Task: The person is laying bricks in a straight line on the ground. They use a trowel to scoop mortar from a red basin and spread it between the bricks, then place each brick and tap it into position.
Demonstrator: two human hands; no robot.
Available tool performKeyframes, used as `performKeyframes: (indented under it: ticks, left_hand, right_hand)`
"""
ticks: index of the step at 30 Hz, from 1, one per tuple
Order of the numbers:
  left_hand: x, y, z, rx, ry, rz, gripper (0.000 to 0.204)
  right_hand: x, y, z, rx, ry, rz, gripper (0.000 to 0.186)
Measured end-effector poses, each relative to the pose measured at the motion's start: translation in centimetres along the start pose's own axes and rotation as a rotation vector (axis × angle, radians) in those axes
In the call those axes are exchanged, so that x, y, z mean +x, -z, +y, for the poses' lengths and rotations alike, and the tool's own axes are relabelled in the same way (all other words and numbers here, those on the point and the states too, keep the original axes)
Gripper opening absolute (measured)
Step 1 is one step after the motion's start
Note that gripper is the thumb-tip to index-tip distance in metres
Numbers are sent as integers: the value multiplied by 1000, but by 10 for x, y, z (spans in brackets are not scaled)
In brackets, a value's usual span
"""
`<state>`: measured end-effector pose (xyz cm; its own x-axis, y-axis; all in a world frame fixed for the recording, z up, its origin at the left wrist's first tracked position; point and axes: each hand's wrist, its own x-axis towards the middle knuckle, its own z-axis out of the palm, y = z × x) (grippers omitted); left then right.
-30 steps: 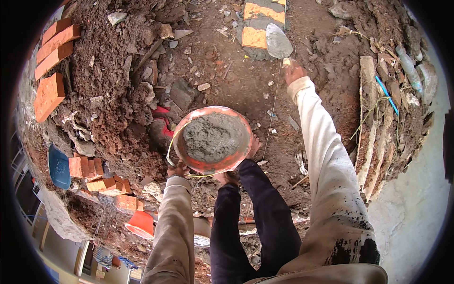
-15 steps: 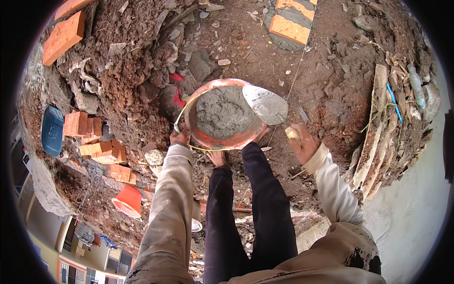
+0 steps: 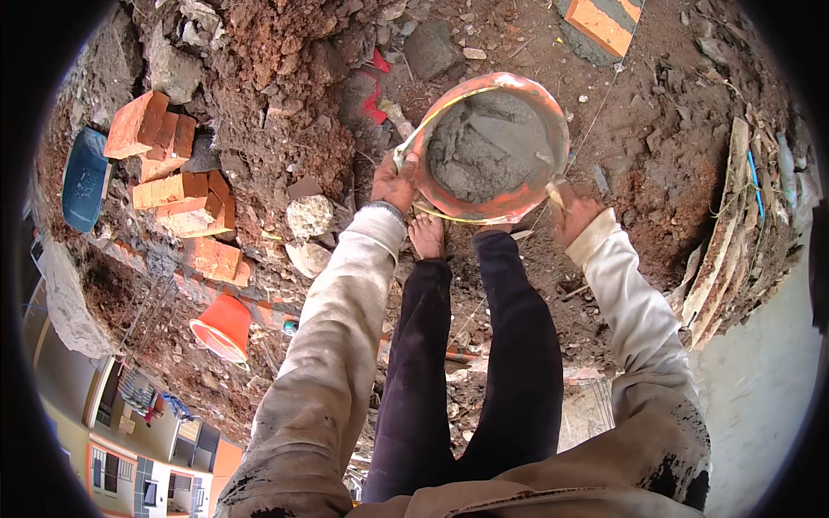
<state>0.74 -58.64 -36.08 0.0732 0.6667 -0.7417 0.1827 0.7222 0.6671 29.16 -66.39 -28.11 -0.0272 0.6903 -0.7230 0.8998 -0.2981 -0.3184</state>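
An orange-red bucket (image 3: 553, 95) holds wet grey mortar (image 3: 462, 168). At the bucket's near left side, my left hand (image 3: 395, 184) is closed on the rim, beside the yellow bail handle (image 3: 425, 126). My right hand (image 3: 574, 213) is wrapped round the wooden grip of a trowel (image 3: 511, 138). The trowel's blade lies inside the bucket, smeared grey and pressed into the mortar, its tip toward the far left. Its grip crosses the near right rim. A bare foot (image 3: 427, 235) stands just below the bucket.
Broken bricks (image 3: 186, 203), a blue tub (image 3: 85, 181) and a smaller orange bucket (image 3: 222, 326) lie at left. A taut string (image 3: 610, 91) runs past the bucket on the right, by a mortared brick (image 3: 599, 26). Long boards (image 3: 721, 229) lie at far right.
The trowel blade has gone from above the bucket's right rim down into the mortar. My right hand has come in close to the rim. The whole view has shifted.
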Motion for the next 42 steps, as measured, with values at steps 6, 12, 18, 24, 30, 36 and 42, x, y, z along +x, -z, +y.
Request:
performKeyframes:
  ticks: [6,12,18,24,30,36,42]
  left_hand:
    - [-35,-64,-1,119,-56,-106,33]
    - [-59,-71,-30,31,-157,-15,35]
    - [-86,-66,-48,-142,59,-35,25]
    - [-104,-70,-89,-237,145,171,20]
    - [-103,-49,-92,-479,383,213,19]
    - [-88,0,-93,-528,591,202,32]
    - [-92,-4,-99,-336,620,240,36]
  right_hand:
    - [21,-105,35,246,23,222,35]
    - [8,-117,20,682,98,117,39]
    - [-15,-105,17,700,159,63,39]
    - [-2,-112,-4,774,262,170,26]
    - [-22,-127,4,883,254,33,43]
    - [-67,-74,-2,996,167,67,49]
    - [-83,-24,3,1327,-162,265,41]
